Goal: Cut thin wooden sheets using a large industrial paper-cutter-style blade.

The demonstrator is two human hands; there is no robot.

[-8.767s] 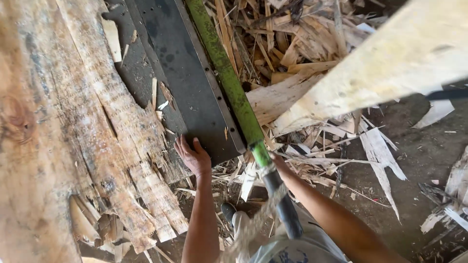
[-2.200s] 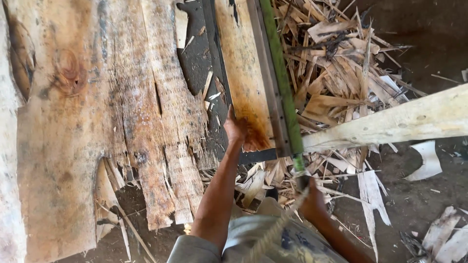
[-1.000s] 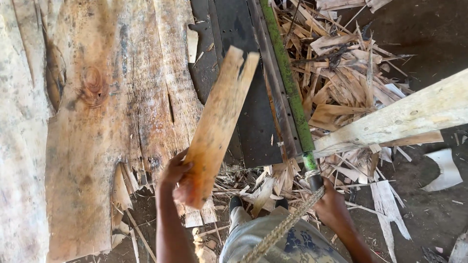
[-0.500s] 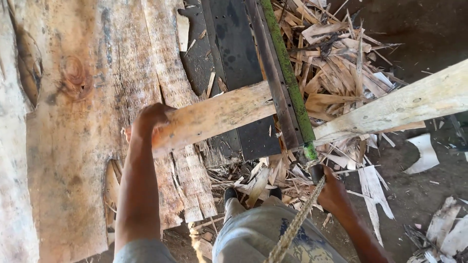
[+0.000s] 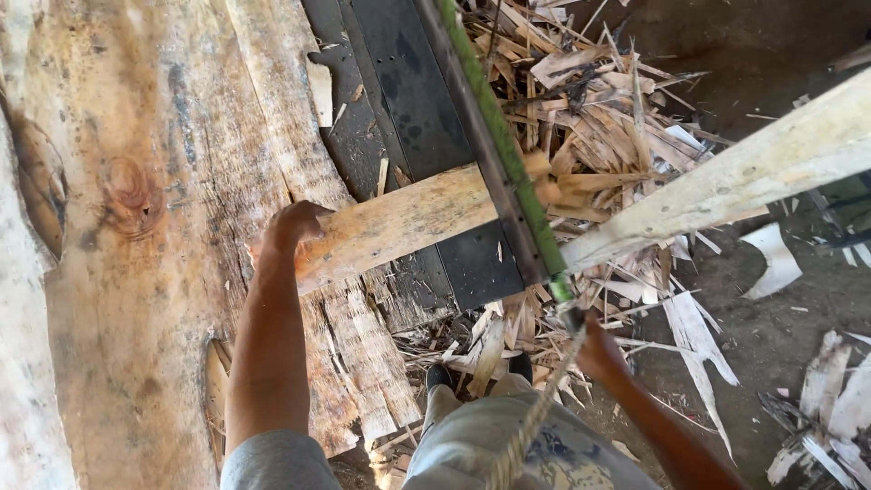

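Note:
My left hand (image 5: 292,227) grips the near end of a flat wooden plank (image 5: 408,216). The plank lies crosswise over a dark metal bed (image 5: 408,100), and its far end passes under a long lever bar with a green top (image 5: 494,145). My right hand (image 5: 601,349) holds the lower end of that bar, where a rope (image 5: 531,417) hangs from it. A big split log slab (image 5: 154,227) lies to the left of the metal bed, under my left arm.
A heap of wood splinters and offcuts (image 5: 599,127) lies right of the bar and around my feet (image 5: 481,372). A pale thick beam (image 5: 735,181) slants across the right side. Bare dirt floor with scattered chips (image 5: 798,308) is at the far right.
My left hand swung the plank down from upright to lying across the metal bed, and has now pushed it further so its far end sits under the green bar. My right hand stays on the bar.

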